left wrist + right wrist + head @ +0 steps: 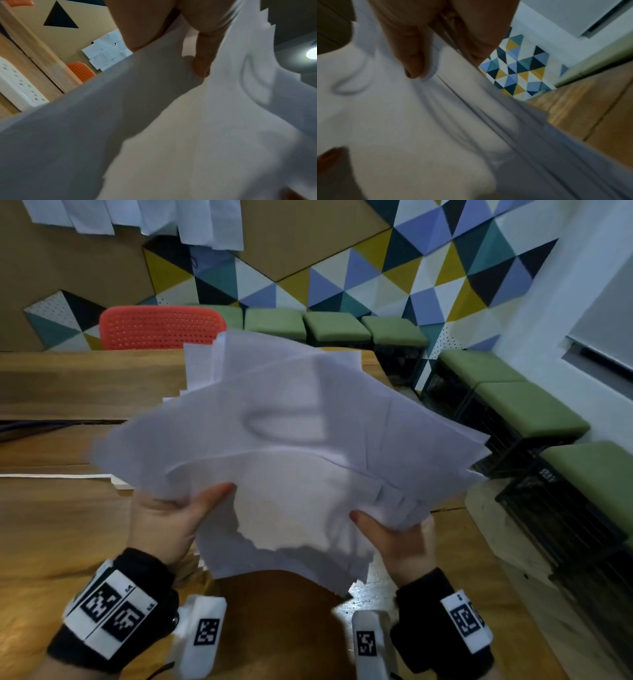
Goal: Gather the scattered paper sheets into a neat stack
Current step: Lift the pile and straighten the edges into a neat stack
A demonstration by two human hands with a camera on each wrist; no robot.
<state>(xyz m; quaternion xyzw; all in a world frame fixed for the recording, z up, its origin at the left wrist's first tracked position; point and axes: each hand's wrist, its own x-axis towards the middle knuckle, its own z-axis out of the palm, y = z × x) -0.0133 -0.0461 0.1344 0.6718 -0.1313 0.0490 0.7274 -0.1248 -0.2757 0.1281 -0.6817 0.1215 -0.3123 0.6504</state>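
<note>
- Held above the wooden table [61,529] in both hands: a loose, uneven bundle of white paper sheets [291,440], edges fanned out at different angles, corners sticking out top and right.
- Gripped at its lower-left edge by the left hand [168,525], thumb lying across the top sheet; fingers under the paper, hidden in the head view, clamped on the bundle.
- Gripped at its lower-right edge by the right hand [397,539], thumb on top pointing inward; fingers likewise underneath, closed on the sheets.
- Seen from the left wrist: thumb tip pressed on the paper [171,135], sheet bent into a fold beside it.
- Seen from the right wrist: thumb pressed on the top sheet [402,121], several layered sheet edges running diagonally past it.
- Blurred at the left edge of the bundle in the head view.
- Stood behind the table: an orange perforated chair [161,328].
- Lined along the wall with coloured triangles: green cushioned stools [335,328].
- Pinned on the board above: more white sheets [144,217].
- Lay on the table at left: a white power strip [17,83].
</note>
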